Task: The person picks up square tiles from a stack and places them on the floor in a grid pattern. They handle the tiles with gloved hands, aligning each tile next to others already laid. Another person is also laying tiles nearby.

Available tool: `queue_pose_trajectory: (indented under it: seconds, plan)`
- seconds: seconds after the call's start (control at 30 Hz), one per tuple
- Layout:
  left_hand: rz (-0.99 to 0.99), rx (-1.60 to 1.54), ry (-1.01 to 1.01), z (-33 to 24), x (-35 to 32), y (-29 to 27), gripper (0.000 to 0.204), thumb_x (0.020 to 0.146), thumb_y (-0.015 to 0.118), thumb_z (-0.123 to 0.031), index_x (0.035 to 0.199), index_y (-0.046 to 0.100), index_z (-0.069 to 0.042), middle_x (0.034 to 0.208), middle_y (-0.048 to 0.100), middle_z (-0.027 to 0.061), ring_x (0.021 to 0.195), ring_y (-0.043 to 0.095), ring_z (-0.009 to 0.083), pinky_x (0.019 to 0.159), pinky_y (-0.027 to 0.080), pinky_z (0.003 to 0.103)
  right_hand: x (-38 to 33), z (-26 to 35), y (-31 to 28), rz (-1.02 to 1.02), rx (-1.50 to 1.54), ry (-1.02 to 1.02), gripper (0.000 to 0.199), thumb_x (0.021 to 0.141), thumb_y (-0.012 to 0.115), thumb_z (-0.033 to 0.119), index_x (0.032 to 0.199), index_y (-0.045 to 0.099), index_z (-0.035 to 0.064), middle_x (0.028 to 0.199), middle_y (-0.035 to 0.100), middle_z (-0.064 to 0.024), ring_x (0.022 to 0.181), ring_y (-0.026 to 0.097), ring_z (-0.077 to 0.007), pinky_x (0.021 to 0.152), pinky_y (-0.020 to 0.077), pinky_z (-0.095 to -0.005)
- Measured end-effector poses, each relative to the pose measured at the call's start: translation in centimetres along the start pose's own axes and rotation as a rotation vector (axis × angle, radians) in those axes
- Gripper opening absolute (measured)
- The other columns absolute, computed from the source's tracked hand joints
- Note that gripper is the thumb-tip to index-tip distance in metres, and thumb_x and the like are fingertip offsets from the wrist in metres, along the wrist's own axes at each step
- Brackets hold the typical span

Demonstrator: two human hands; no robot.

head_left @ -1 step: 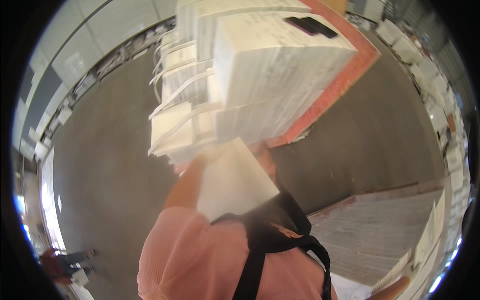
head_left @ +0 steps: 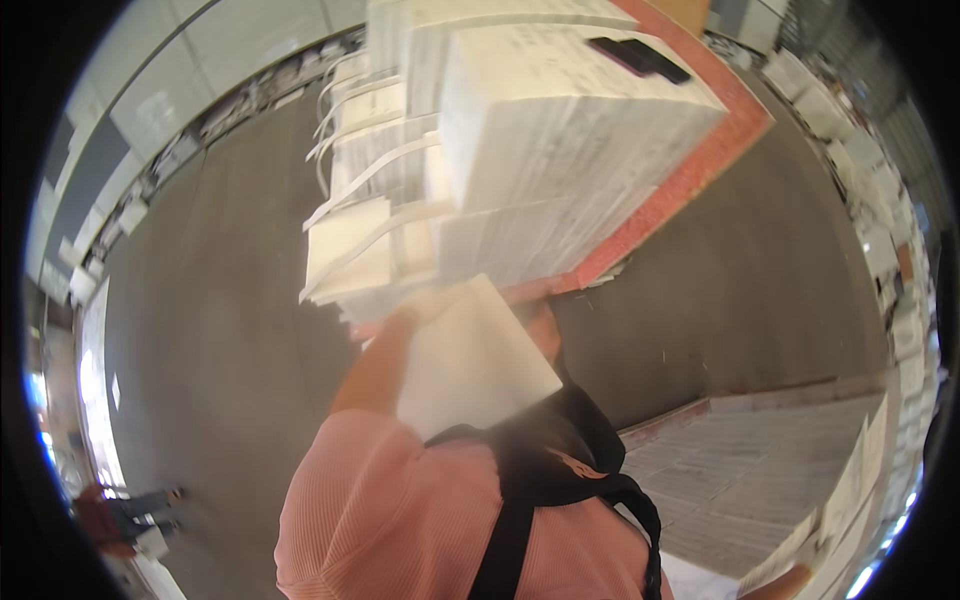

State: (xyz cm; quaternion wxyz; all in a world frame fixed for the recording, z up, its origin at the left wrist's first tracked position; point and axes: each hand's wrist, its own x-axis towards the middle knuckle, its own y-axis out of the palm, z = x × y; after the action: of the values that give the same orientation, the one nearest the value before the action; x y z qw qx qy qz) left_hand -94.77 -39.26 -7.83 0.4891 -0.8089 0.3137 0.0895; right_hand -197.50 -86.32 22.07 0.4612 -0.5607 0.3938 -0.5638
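Observation:
A thick white stack of paper (head_left: 478, 360) is held upright in front of my chest. My left hand (head_left: 430, 303), blurred, grips its far left edge, with the fingers closed around it. On the other side, my right hand (head_left: 544, 332) presses against the stack's right edge; the stack hides most of its fingers. Just beyond my hands stand tall paper stacks (head_left: 575, 150) on a red pallet (head_left: 680, 195). White strips of paper (head_left: 375, 165) hang out over the left side of the lower stacks.
Two dark phones (head_left: 640, 58) lie on the tallest stack. Low piles of sheets (head_left: 740, 470) sit at the lower right, where another person's arm (head_left: 785, 582) shows. Another person (head_left: 125, 515) stands at the lower left. The grey floor (head_left: 230, 300) lies left of the pallet.
The pallet and its stacks sit slightly further right and lower in the picture. Both hands keep their hold on the paper stack.

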Motion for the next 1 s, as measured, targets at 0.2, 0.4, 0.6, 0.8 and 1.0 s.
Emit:
queue_pose_trajectory:
  seconds: [0.2, 0.4, 0.6, 0.8, 1.0]
  plan:
    - [0.189, 0.292, 0.108, 9.3, 4.6, 2.0, 0.071, 0.097, 0.048, -0.067, 0.139, 0.064, -0.011, 0.133, 0.067, 0.0187, 0.11, 0.069, 0.0363, 0.1, 0.05, 0.044, -0.4, 8.5, -0.2, -0.271, -0.133, 0.335, 0.052, 0.102, 0.052, 0.044, 0.131, 0.066, 0.0022, 0.124, 0.07, -0.0197, 0.113, 0.065, -0.0314, 0.092, 0.0525, -0.0376]
    - [-0.001, 0.1, 0.095, 21.5, 4.5, 2.8, 0.061, 0.099, 0.047, -0.063, 0.134, 0.068, -0.018, 0.125, 0.071, 0.016, 0.111, 0.069, 0.0296, 0.1, 0.049, 0.041, 2.8, 19.7, -2.9, -0.157, 0.375, 0.329, 0.049, 0.102, 0.053, 0.042, 0.129, 0.068, 0.0042, 0.121, 0.071, -0.017, 0.11, 0.066, -0.0279, 0.088, 0.0527, -0.0366]
    - [0.041, -0.267, -0.251, 24.8, -0.8, -3.5, 0.07, 0.096, 0.048, -0.068, 0.13, 0.07, -0.012, 0.124, 0.072, 0.0158, 0.118, 0.066, 0.0296, 0.102, 0.048, 0.039, 3.0, 37.2, -4.2, 0.384, 0.806, 0.262, 0.038, 0.1, 0.059, 0.039, 0.118, 0.072, 0.0079, 0.108, 0.071, -0.0099, 0.097, 0.066, -0.0195, 0.075, 0.0504, -0.0323]
    - [-0.046, -0.341, -0.328, 29.2, -5.9, -7.8, 0.077, 0.092, 0.05, -0.072, 0.123, 0.073, -0.006, 0.115, 0.075, 0.0193, 0.114, 0.068, 0.0332, 0.1, 0.047, 0.041, -3.9, 63.1, 3.8, 0.89, 0.575, -0.114, 0.019, 0.095, 0.067, 0.027, 0.097, 0.065, 0.0087, 0.069, 0.06, -0.0003, 0.054, 0.057, -0.0124, 0.047, 0.0454, -0.0276]
    - [-0.2, -0.523, -0.605, 29.3, -13.6, -10.2, 0.088, 0.09, 0.05, -0.075, 0.121, 0.07, 0.004, 0.118, 0.071, 0.0281, 0.121, 0.065, 0.0371, 0.104, 0.045, 0.041, -7.7, 73.2, 9.6, 1.064, 0.45, -0.145, 0.026, 0.093, 0.068, 0.025, 0.107, 0.066, 0.004, 0.078, 0.067, -0.0067, 0.06, 0.063, -0.0161, 0.051, 0.0504, -0.0305]
